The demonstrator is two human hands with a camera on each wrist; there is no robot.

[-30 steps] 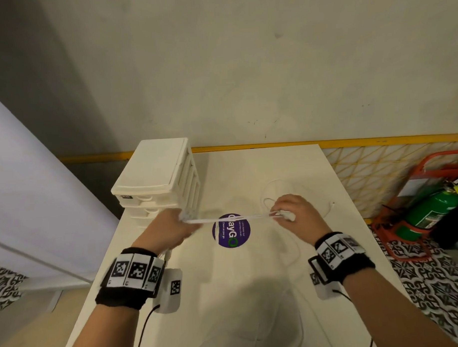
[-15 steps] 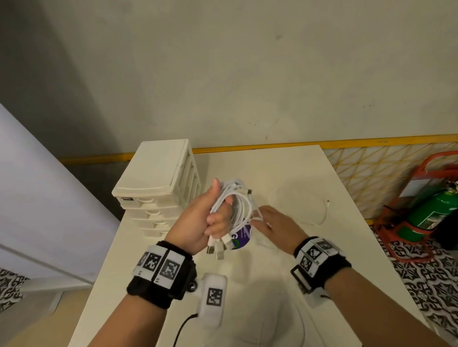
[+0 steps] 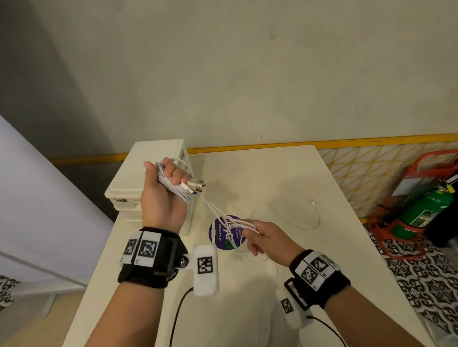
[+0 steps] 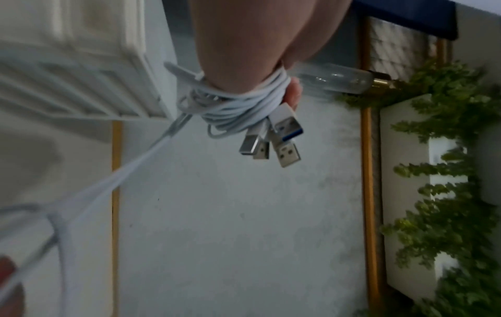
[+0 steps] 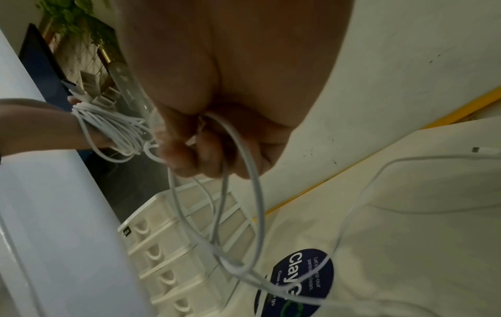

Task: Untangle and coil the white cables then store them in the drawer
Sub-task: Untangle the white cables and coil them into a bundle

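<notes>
Green fire extinguisher (image 3: 424,210) in red stand (image 3: 415,192) beside table (image 3: 287,171); purple round sticker (image 3: 221,232) on tabletop.

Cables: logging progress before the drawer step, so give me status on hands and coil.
Left hand grips the coiled cables. Right hand holds loose strands. Drawer unit shut; one cable end on the table.

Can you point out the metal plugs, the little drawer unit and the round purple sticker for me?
USB plugs (image 4: 283,137): left wrist view, on a metal plug end.
Drawer unit (image 3: 154,160): head view, on its flat top.
Purple sticker (image 3: 219,234): head view, on its left part, clear of the cables.
</notes>
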